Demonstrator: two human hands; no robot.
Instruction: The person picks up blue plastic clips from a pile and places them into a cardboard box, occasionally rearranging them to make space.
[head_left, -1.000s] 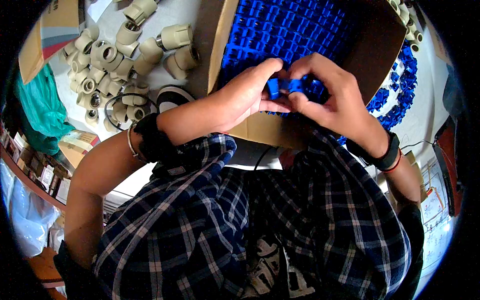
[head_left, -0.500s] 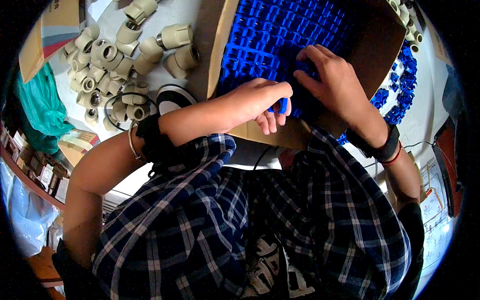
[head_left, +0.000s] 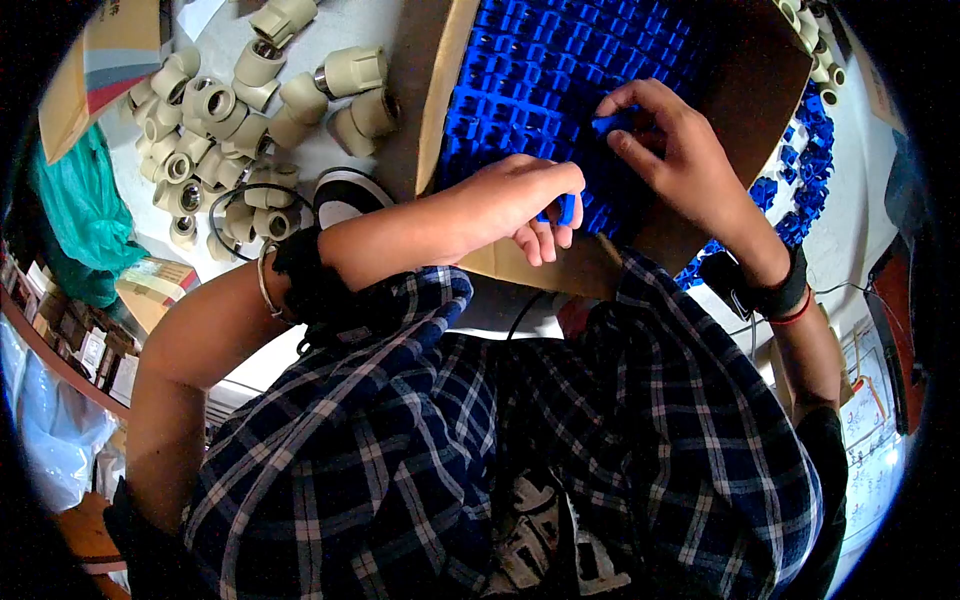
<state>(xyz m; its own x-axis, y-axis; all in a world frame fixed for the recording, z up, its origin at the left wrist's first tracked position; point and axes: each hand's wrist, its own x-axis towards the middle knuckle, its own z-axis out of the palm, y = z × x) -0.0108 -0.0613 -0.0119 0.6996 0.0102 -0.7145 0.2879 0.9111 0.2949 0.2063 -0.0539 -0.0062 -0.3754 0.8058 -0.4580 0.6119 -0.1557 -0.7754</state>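
Observation:
A cardboard box stands open before me, lined with rows of small blue plastic parts. My left hand is over the near side of the box, its fingers curled round a blue piece. Farther right, inside the box, my right hand pinches another blue piece between thumb and index finger, just above the rows. Shadow hides part of the box floor beneath my right hand.
Beige pipe fittings lie heaped at the left, near a black shoe. Loose blue parts spread on the white surface right of the box. A green plastic bag hangs at the far left.
My right hand has lifted and shifted slightly right, and the blue piece in its fingers now shows clearly. My left hand has stayed almost still.

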